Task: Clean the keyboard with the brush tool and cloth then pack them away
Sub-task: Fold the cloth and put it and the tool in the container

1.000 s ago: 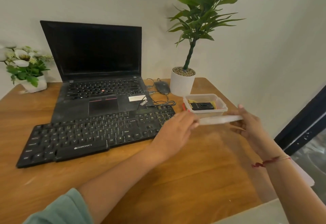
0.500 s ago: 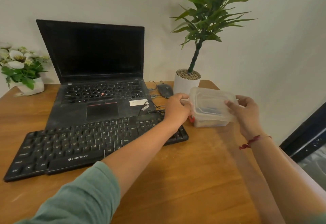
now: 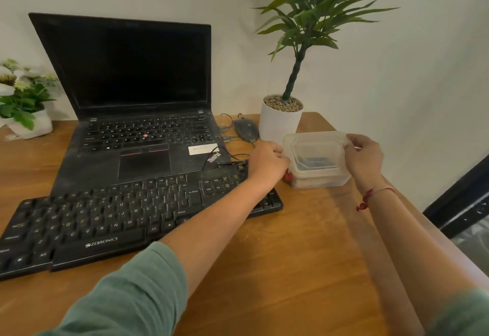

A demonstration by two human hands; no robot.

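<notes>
A clear plastic container (image 3: pixel 321 176) stands on the wooden table at the right, with its translucent lid (image 3: pixel 315 141) lying on top. Dark items show dimly through the lid. My left hand (image 3: pixel 267 159) grips the lid's left edge, fingers curled over it. My right hand (image 3: pixel 363 158) pinches the lid's right edge. The black Zebronics keyboard (image 3: pixel 105 219) lies on the table left of the container, partly under my left forearm. The brush tool and cloth cannot be told apart inside the container.
An open black laptop (image 3: pixel 137 97) sits behind the keyboard. A black mouse (image 3: pixel 246 129) and a white potted plant (image 3: pixel 281 121) stand just behind the container. A flower pot (image 3: pixel 23 102) is at the far left. The table edge (image 3: pixel 412 203) runs close on the right.
One second ago both hands held the lid in front of the open container. The lid has since been brought over and set on top of the container. The camera has shifted.
</notes>
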